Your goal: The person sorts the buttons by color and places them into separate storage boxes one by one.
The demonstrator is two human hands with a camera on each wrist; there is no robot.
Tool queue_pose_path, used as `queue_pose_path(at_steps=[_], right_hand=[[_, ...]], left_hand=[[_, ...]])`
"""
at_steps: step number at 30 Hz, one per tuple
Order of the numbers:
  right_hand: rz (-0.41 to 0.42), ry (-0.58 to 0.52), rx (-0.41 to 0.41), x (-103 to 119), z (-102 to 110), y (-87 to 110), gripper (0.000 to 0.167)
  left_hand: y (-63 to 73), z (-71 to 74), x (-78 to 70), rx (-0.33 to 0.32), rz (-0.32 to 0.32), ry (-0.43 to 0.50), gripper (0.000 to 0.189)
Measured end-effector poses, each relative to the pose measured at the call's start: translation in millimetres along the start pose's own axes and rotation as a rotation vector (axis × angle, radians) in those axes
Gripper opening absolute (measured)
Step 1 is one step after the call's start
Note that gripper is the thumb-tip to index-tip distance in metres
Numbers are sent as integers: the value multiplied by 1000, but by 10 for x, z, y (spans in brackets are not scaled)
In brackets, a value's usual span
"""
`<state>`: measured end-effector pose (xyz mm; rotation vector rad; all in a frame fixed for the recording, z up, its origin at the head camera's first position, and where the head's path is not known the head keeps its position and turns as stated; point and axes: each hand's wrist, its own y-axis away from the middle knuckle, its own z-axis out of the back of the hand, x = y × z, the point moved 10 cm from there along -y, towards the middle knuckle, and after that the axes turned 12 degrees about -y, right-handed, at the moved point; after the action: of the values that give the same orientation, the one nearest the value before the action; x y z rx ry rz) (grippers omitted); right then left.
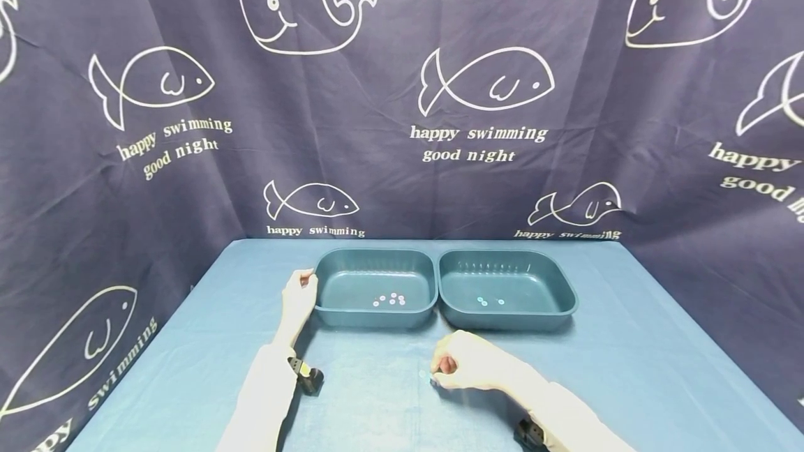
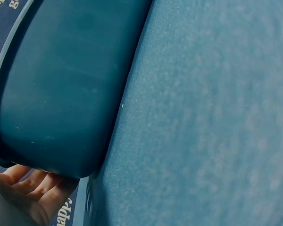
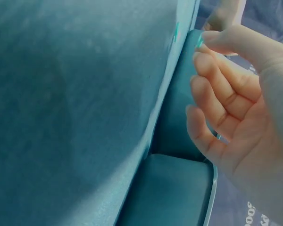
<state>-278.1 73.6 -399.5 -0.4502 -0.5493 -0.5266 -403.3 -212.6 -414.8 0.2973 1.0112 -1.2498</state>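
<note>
My right hand (image 1: pixel 474 361) is over the blue table in front of the bins, pinching a small turquoise disc (image 3: pixel 199 41) between thumb and index finger. Another turquoise disc (image 1: pixel 422 374) lies on the table just left of the fingertips. At the left end of the left bin (image 1: pixel 377 319), my left hand (image 1: pixel 300 293) holds the bin's end wall, its fingers (image 2: pixel 49 190) bent against the outside. Several small pinkish discs (image 1: pixel 393 296) lie inside that bin. The right bin (image 1: pixel 509 321) has 3 turquoise discs (image 1: pixel 482 301) on its floor.
Both dark teal bins stand side by side near the back of the table (image 1: pixel 370 396). Behind and beside the table hangs a dark curtain (image 1: pixel 389 89) with white fish and whale drawings. Black wrist cameras (image 1: pixel 309 377) sit on both forearms.
</note>
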Motion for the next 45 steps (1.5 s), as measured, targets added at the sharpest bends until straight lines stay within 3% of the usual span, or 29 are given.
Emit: queue_pose_path(at_steps=[13,33,38,45], right_hand=[[57,-34,-87,29,201,0,5],[3,-9,-145,-8,436,-22,10],[-38,-19,-147,-56,461,-23,11],[-31,27,-176,-102,508,-25,12]], left_hand=[[-17,-4,22,-10,2,-13,27],[-17,-24,29,8,15,-15,28],[-25,-19,35,-5,14,-21,27],[-30,-16,31,-15,4,-25,26]])
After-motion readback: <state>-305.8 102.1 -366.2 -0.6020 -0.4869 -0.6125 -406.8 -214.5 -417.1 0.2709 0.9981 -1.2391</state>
